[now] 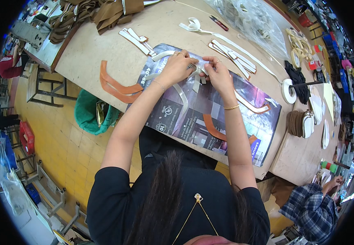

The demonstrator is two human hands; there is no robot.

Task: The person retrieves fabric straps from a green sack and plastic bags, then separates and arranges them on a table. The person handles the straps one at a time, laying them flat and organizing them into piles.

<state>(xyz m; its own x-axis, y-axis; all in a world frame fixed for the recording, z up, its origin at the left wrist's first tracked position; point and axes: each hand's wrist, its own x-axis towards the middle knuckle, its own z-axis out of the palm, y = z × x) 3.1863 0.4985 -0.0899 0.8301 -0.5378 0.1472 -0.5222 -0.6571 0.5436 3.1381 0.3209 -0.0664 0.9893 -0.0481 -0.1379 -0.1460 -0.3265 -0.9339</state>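
Over a dark printed sheet point(209, 110) on the table, both my hands come together at a small white strip point(200, 66). My left hand point(178, 68) is closed with its fingertips at the strip's left side. Thumb and fingers of my right hand point(218, 76) pinch its right side. Fingers partly cover the strip. Curved white strips point(182, 100) lie on the sheet beneath my hands. Orange-brown curved pieces point(111, 85) rest left of the sheet, and another orange-brown piece point(213, 130) lies near its front edge. A white-faced, brown-edged curved piece point(252, 105) is right of my right hand.
White-and-brown strips lie in a left bundle point(137, 41) and a right bundle point(234, 58) beyond the sheet. Red-handled thread snips point(219, 23), a plastic bag point(254, 24) and a white tape roll point(288, 91) are farther off. A green-lined bin point(88, 112) stands at left; a co-worker point(311, 210) sits at right.
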